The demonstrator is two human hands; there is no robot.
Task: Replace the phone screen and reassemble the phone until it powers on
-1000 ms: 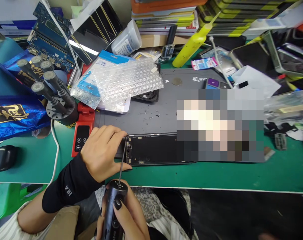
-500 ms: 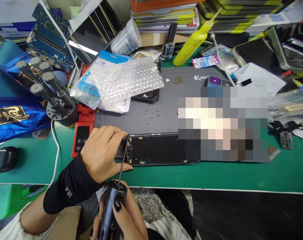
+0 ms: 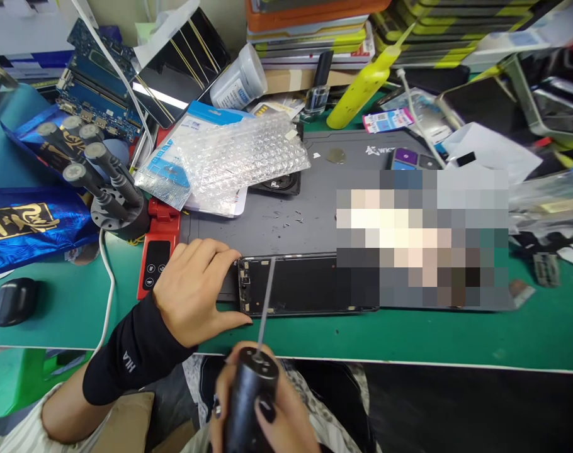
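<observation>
The right hand (image 3: 272,418) is gripping a screwdriver (image 3: 249,393), its bit slanting over the left end of the phone (image 3: 305,283). The left hand (image 3: 196,292) is clasping that end, thumb along the near edge. The phone is lying on a grey mat (image 3: 277,220) on the green worktop (image 3: 409,336). Behind the phone, bubble wrap (image 3: 239,151) and a yellow bottle (image 3: 362,88) are lying amid clutter; left of the phone, a tool stand (image 3: 119,211) and a mouse (image 3: 15,301) are sitting.
</observation>
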